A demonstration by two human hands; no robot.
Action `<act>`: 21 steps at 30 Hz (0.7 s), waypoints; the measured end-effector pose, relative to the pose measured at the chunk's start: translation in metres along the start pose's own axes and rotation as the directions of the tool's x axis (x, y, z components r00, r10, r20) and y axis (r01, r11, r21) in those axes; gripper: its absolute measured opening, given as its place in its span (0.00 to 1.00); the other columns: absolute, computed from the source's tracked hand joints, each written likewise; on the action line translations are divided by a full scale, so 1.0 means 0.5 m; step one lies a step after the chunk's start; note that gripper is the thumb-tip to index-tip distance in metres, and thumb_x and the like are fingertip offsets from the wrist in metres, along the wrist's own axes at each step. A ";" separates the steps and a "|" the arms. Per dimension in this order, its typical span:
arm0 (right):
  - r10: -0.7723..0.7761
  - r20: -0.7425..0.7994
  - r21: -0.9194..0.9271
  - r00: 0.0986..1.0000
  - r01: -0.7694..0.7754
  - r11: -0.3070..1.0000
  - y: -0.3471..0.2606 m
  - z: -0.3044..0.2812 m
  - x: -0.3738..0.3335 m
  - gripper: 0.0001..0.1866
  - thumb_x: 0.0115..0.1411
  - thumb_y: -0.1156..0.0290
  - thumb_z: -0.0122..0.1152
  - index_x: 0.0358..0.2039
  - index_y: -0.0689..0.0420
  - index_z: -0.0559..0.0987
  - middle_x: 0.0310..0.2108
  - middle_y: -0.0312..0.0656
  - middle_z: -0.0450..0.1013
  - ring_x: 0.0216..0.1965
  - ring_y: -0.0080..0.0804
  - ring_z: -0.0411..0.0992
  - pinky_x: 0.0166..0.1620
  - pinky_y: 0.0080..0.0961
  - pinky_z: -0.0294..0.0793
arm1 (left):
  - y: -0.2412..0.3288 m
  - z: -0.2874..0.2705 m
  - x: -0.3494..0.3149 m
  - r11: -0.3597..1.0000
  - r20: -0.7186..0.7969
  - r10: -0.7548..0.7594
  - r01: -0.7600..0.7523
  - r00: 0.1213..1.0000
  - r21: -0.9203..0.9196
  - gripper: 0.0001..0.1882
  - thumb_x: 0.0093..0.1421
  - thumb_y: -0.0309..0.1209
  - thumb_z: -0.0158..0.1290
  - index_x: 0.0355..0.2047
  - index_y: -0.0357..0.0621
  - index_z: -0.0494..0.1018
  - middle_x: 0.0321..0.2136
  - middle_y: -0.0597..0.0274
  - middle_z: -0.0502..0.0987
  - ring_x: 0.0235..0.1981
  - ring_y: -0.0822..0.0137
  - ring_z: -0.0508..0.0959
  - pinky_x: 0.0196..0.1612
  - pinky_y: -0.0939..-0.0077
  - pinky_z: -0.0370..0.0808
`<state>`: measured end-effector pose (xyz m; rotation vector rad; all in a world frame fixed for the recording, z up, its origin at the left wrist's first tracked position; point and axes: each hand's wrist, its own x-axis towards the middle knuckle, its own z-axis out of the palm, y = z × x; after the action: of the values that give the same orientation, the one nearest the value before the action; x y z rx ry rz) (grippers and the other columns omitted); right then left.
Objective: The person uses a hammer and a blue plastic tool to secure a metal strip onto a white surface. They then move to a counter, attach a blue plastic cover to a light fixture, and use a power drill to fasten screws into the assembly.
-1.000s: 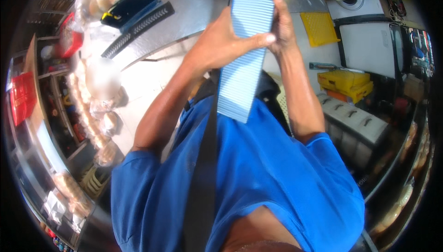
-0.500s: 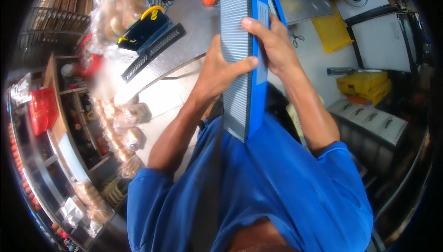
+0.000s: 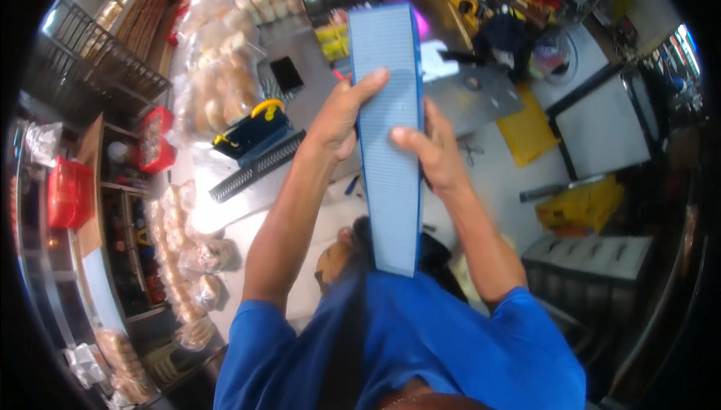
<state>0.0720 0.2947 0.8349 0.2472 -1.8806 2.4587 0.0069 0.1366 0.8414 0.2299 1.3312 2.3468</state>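
Both of my hands grip a long, narrow blue-edged panel (image 3: 394, 207), held lengthwise in front of my chest. Its pale, finely ribbed face is turned toward me. My left hand (image 3: 336, 119) clasps the left edge, thumb resting on the ribs. On the opposite edge is my right hand (image 3: 441, 153), a little lower, its thumb also on the face. Most fingers of both hands are hidden behind the panel. To the left on the metal table (image 3: 251, 200) lie a dark case with yellow clips (image 3: 255, 134) and a black strip with a chevron pattern (image 3: 259, 166).
Bagged bread rolls (image 3: 218, 83) cover the table's left side, near a black phone-like slab (image 3: 286, 74). A yellow sheet (image 3: 528, 128), scissors (image 3: 472, 152) and a yellow case (image 3: 582, 206) are on the right. Red bins (image 3: 71, 192) stand by the left shelves.
The panel has turned so its ribbed face points at me and the blue side with a label is out of sight. My left hand sits higher on it, my right lower.
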 end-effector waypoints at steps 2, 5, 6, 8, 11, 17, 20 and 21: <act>-0.017 0.021 -0.025 1.000 0.018 1.000 0.000 0.004 -0.004 0.36 0.54 0.70 0.65 0.62 0.69 0.65 0.52 0.49 0.73 0.53 0.34 0.72 0.58 0.31 0.70 | 0.029 0.014 0.036 0.996 -0.012 0.076 -0.075 0.997 0.052 0.29 0.58 0.43 0.66 0.49 0.32 0.73 0.39 0.55 0.80 0.37 0.66 0.82 0.42 0.71 0.82; -0.011 0.067 -0.071 0.998 0.016 0.997 -0.005 0.000 0.004 0.37 0.54 0.69 0.66 0.63 0.68 0.65 0.52 0.48 0.72 0.54 0.35 0.71 0.58 0.31 0.69 | 0.036 0.023 0.033 0.979 -0.044 0.153 -0.146 0.987 0.143 0.28 0.57 0.43 0.67 0.47 0.33 0.74 0.37 0.54 0.80 0.35 0.67 0.82 0.38 0.70 0.82; -0.004 0.084 -0.088 0.996 0.011 0.996 -0.006 -0.002 0.008 0.38 0.54 0.68 0.66 0.63 0.68 0.64 0.53 0.48 0.72 0.54 0.35 0.71 0.58 0.31 0.69 | 0.032 0.026 0.038 0.966 -0.050 0.223 -0.213 0.974 0.147 0.27 0.57 0.44 0.67 0.46 0.33 0.75 0.35 0.55 0.80 0.32 0.68 0.82 0.35 0.71 0.82; 0.016 0.034 -0.032 0.999 -0.015 0.999 -0.004 -0.003 0.011 0.39 0.53 0.67 0.66 0.64 0.68 0.64 0.53 0.48 0.71 0.55 0.35 0.71 0.59 0.31 0.69 | 0.044 0.031 0.046 0.972 -0.038 0.129 -0.119 0.991 0.202 0.27 0.57 0.45 0.67 0.46 0.33 0.75 0.34 0.55 0.80 0.33 0.68 0.82 0.36 0.72 0.82; -0.044 0.025 -0.014 0.999 0.045 0.999 0.005 -0.017 0.019 0.41 0.52 0.65 0.67 0.64 0.67 0.63 0.54 0.48 0.71 0.55 0.36 0.71 0.60 0.32 0.69 | 0.056 0.049 0.060 0.954 -0.004 0.146 -0.140 0.989 0.264 0.29 0.59 0.48 0.65 0.47 0.33 0.74 0.35 0.56 0.80 0.35 0.69 0.82 0.38 0.73 0.82; -0.132 0.043 0.008 0.990 0.131 0.991 -0.001 -0.036 0.014 0.44 0.50 0.62 0.70 0.65 0.66 0.63 0.55 0.48 0.70 0.57 0.36 0.70 0.62 0.32 0.67 | 0.001 0.048 0.017 0.932 0.080 0.226 -0.239 0.971 0.273 0.36 0.59 0.52 0.63 0.55 0.35 0.69 0.46 0.55 0.78 0.48 0.65 0.78 0.53 0.68 0.76; -0.251 -0.015 -0.050 0.968 0.250 0.967 0.022 -0.050 0.043 0.43 0.51 0.63 0.70 0.65 0.66 0.64 0.55 0.47 0.71 0.57 0.35 0.70 0.62 0.33 0.66 | -0.067 0.021 -0.026 0.782 0.109 0.410 -0.411 0.906 0.469 0.54 0.53 0.51 0.67 0.68 0.33 0.53 0.62 0.45 0.65 0.65 0.55 0.64 0.68 0.62 0.60; -0.251 -0.054 -0.077 0.967 0.246 0.966 0.045 -0.048 0.044 0.42 0.52 0.64 0.70 0.64 0.65 0.65 0.56 0.47 0.71 0.57 0.35 0.70 0.62 0.33 0.66 | -0.116 0.004 -0.076 0.707 0.088 0.474 -0.438 0.876 0.555 0.56 0.51 0.50 0.68 0.70 0.32 0.52 0.64 0.44 0.63 0.67 0.54 0.63 0.69 0.63 0.58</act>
<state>0.0448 0.3104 0.8107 0.3735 -1.7839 2.2071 0.0582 0.1473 0.7959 0.7531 2.1961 2.2599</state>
